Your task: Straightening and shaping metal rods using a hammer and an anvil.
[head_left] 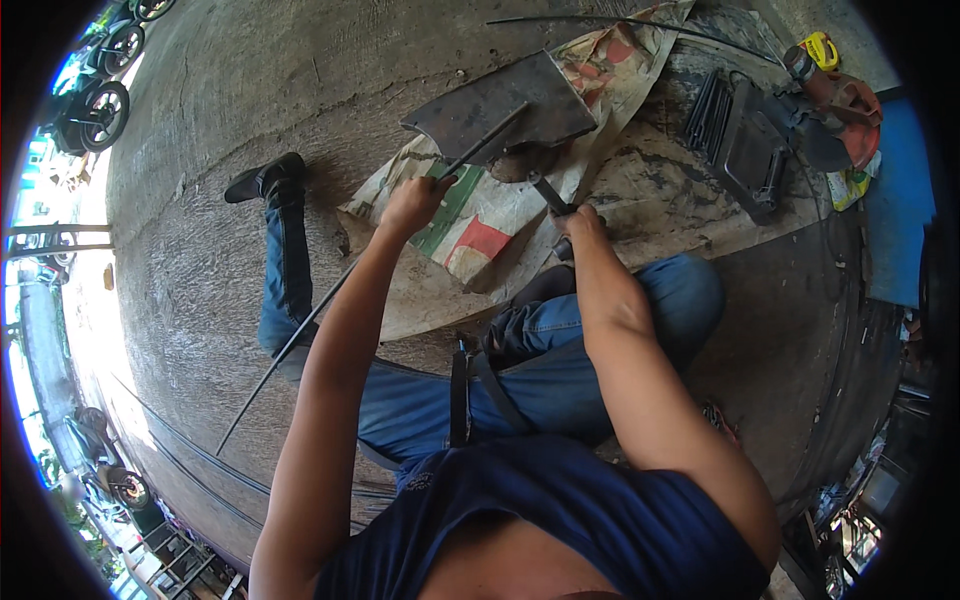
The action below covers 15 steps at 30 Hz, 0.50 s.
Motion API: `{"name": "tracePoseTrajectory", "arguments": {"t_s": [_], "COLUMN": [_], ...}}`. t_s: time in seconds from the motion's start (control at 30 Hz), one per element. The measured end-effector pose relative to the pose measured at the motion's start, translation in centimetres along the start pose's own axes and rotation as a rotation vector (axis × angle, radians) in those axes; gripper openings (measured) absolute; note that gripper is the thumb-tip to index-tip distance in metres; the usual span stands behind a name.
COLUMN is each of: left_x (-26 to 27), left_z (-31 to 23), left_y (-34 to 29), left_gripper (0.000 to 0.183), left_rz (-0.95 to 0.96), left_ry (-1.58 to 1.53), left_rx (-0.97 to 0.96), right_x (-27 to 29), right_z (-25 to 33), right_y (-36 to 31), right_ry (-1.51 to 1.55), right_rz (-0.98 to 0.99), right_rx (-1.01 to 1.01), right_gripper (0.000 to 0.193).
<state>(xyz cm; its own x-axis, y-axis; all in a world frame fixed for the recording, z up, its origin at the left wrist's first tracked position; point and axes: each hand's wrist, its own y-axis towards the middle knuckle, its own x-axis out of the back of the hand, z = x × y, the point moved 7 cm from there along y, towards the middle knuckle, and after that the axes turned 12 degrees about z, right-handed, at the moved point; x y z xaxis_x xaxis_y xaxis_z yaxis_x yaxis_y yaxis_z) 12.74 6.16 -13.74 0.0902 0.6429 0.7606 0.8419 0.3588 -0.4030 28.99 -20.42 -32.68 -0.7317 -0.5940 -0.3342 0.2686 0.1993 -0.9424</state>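
Metal rod (487, 138) through the left hand (410, 207), ends beyond both sides

- An open-sided metal workshop, with the work laid out on the ground.
- A cut-off saw (745, 140) with an orange guard stands on the right, beside a bundle of short dark bars (706, 108).
- A dark metal plate (550, 100) lies over printed sacking (435, 222), with a long thin metal rod (490, 136) and what looks like a hammer (550, 195) held at it.
- More long rods (243, 481) lie across the rough concrete floor (200, 250).
- Motorcycles (103, 115) stand along the bright, daylit left side.
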Motion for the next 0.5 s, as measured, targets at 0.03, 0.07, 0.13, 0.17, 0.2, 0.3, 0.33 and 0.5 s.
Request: {"name": "tracePoseTrajectory", "arguments": {"t_s": [0.03, 0.07, 0.13, 0.17, 0.2, 0.3, 0.33, 0.5], "left_x": [0.0, 0.1, 0.4, -0.3, -0.7, -0.2, -0.1, -0.1], "left_z": [-0.2, -0.1, 0.7, -1.6, -3.0, -1.6, 0.2, 0.7], "left_y": [0.0, 0.0, -0.5, 0.4, 0.9, -0.1, -0.8, -1.6], "left_gripper": [0.060, 0.060, 0.061, 0.062, 0.062, 0.062, 0.063, 0.062], "left_rz": [-0.004, -0.018, -0.044, -0.023, -0.011, 0.022, 0.001, 0.003], "left_ry": [-0.004, 0.012, 0.022, 0.013, 0.009, 0.015, -0.003, -0.012], "left_rx": [-0.006, -0.001, 0.012, -0.031, -0.050, 0.029, 0.045, 0.050], "right_x": [0.0, 0.4, 1.2, 2.2, 2.1, -1.5, -3.0, -10.7], "right_z": [0.6, 1.0, 1.8, 7.2, 10.5, 9.9, 8.9, 12.1], "right_y": [-0.4, -1.8, -1.2, 1.4, 2.5, -0.7, -3.3, -15.8], "right_ry": [-0.001, 0.019, 0.027, 0.009, -0.029, -0.190, -0.473, -0.610], "right_rz": [0.005, -0.051, -0.101, 0.008, 0.115, 0.309, 0.310, 0.584], "right_rx": [0.007, 0.036, 0.063, 0.042, 0.002, 0.054, 0.196, 0.428], "right_gripper": [0.035, 0.032, 0.030, 0.027, 0.025, 0.023, 0.021, 0.024]}}
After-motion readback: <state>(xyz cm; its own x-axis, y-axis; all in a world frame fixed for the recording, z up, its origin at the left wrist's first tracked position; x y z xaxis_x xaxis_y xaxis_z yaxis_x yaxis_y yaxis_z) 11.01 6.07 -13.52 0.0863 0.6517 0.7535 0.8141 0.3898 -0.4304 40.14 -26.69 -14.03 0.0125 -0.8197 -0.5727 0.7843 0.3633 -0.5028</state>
